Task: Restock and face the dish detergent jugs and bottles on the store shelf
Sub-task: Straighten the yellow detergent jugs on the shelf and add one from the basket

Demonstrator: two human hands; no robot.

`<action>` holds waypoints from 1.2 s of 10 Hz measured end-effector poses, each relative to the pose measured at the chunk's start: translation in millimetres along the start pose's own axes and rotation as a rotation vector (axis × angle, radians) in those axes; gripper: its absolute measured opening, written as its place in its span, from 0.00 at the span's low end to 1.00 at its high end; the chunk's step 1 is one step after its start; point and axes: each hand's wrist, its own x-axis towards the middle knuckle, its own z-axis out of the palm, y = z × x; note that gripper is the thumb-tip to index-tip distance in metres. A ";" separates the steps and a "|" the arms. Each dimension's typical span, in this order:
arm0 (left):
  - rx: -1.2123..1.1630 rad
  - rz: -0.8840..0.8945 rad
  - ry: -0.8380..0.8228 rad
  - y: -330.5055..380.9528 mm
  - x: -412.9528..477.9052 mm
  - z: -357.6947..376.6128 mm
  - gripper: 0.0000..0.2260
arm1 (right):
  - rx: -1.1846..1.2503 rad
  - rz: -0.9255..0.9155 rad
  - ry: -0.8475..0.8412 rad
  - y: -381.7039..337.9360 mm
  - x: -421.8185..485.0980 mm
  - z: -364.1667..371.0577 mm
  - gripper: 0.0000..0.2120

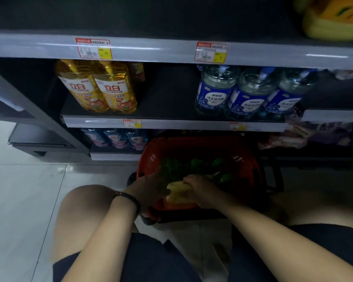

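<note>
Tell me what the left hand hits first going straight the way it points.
Likely the yellow bottle gripped by the right hand; the left hand may already touch it.

Pale floor tiles [18, 190] at left, a red-and-yellow price tag [93, 48] above, a yellow pack [334, 21] top right.

Shop aisle: price tags [93, 48] on shelf edges [171, 51], rows of detergent bottles [215, 90], red shopping basket [149, 159].
</note>
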 end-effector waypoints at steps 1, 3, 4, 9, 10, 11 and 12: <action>0.260 0.218 0.067 9.5 -12.5 -5.1 0.32 | 0.110 -0.007 0.056 -5.8 -23.8 -33.1 0.08; 0.040 0.551 0.218 2.5 -7.4 6.4 0.39 | 0.193 -0.090 0.207 -22.4 -78.7 -114.8 0.12; -0.174 0.620 0.259 35.7 -39.8 6.9 0.37 | 0.137 -0.122 0.219 -30.9 -101.4 -154.8 0.13; -0.728 0.722 0.324 175.5 -126.1 -36.1 0.25 | 0.742 -0.237 0.868 15.3 -170.9 -234.0 0.23; -0.745 0.747 0.328 208.9 -131.7 -50.1 0.23 | 0.667 -0.251 0.755 23.1 -175.0 -218.4 0.28; -0.775 0.760 0.356 245.3 -130.3 -67.9 0.20 | 0.629 -0.258 0.785 23.6 -173.8 -218.8 0.37; -0.802 0.793 0.354 282.4 -128.0 -88.4 0.22 | 0.653 -0.250 0.887 32.2 -165.2 -233.7 0.42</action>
